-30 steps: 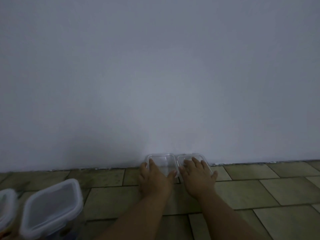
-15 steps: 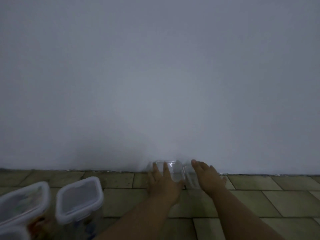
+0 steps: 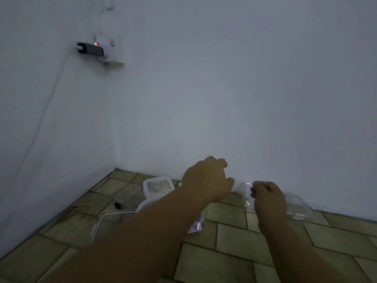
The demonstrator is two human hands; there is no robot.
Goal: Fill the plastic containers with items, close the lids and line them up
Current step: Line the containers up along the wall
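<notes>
1. Dim, bluish-white walls (image 3: 224,88) meet at a corner above a floor of worn olive-green rectangular tiles (image 3: 224,262), seen from a head-worn camera.
2. High on the left-hand wall, a dark plug-in adapter with a small red light (image 3: 90,49) sits in a white socket plate (image 3: 109,52), and a thin pale cable (image 3: 43,117) trails down the wall from it.
3. A person's left hand (image 3: 206,180) reaches forward with the fingers curled inward, raised close to the base of the far wall; it grips nothing that can be seen.
4. The right hand (image 3: 269,199) is closed in a loose fist, thumb and fingertips pinched at the near edge of a clear, lidless square plastic container (image 3: 245,196) that stands on the tiles against the wall.
5. Just beside it on the right lies a second transparent plastic piece (image 3: 297,209), possibly another container or a lid (motion blur makes it hard to tell).
6. Left of the arms, a square plastic container with a white-rimmed lid shut on it (image 3: 158,187) stands on the floor near the corner, its contents too murky to identify.
7. Nearer the camera, a large clear plastic tub (image 3: 110,218) is partly hidden behind the left forearm, and a small purple-and-white item (image 3: 196,225) lies on the tiles under that arm.
</notes>
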